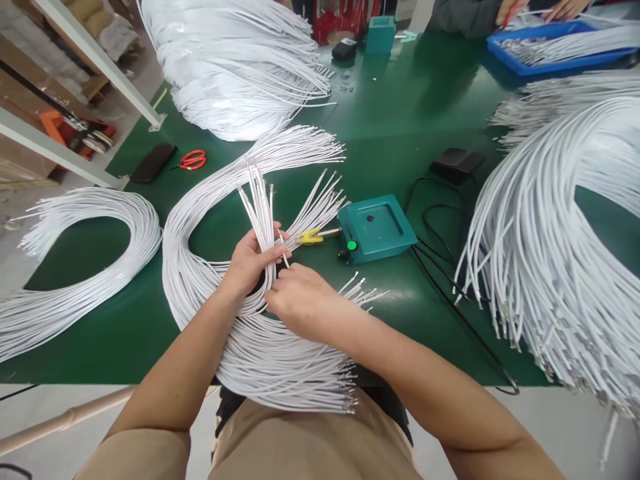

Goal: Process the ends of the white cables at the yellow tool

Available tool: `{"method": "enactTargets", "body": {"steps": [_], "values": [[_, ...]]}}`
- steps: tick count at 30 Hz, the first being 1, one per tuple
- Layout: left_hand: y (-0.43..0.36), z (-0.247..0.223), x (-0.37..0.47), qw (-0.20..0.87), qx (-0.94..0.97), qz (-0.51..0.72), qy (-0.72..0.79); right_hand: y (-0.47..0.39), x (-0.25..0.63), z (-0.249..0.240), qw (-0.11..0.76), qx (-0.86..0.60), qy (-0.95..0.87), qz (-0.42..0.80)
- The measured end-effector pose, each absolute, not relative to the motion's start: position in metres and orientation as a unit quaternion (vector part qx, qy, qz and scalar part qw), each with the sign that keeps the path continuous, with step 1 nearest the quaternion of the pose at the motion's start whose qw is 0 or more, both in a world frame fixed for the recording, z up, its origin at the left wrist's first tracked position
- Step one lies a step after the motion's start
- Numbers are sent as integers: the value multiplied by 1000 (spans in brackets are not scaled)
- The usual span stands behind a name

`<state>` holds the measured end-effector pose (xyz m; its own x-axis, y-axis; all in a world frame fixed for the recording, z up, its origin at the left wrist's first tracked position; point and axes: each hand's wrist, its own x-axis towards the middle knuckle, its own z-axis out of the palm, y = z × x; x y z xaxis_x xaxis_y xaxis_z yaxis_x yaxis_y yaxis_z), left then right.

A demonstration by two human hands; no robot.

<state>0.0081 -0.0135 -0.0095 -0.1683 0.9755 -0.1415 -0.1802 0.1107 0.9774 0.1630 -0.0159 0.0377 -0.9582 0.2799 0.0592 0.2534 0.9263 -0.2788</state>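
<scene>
With the hands as the centre of the clock, the left hand is clamped on a small bunch of white cables, whose ends point up towards twelve. The right hand sits just beside it at four o'clock, fingers curled in against the cables; its exact hold is hidden, so I cannot tell what it grips.

Between two and three o'clock lies a teal tabletop device with a green button; its yellow tip points at the hands. A black pedal rests at two o'clock on the green desk.

Red-handled scissors lie near eleven, a coiled cable bundle at nine, and a large cable pile at three. Towards the far edge, between one and two, a blue tray holds more cables.
</scene>
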Motion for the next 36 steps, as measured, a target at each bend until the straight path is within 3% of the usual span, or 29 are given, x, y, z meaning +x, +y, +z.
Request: {"method": "enactTargets", "body": {"steps": [5,7,10,14,17,21,25,30,36], "values": [[-13,-7,5,539,334,563,530,-38,155,31,-117,-184,-953,210],[-13,-7,5,544,332,556,533,-36,157,37,-131,-200,-941,238],[-14,-8,5,551,351,545,526,-15,166,47,-51,-278,-913,294],[-17,-11,7,544,381,526,532,24,177,45,219,-451,-782,369],[-19,-12,9,566,398,491,530,39,179,31,327,-441,-676,491],[-18,-12,11,574,391,493,524,42,176,18,352,-400,-604,593],[-17,-2,13,550,354,545,525,42,177,16,355,-395,-586,612],[-14,25,16,548,406,471,559,40,178,16,351,-384,-603,605],[-7,40,25,577,391,473,539,38,182,27,376,-362,-559,644]]}}
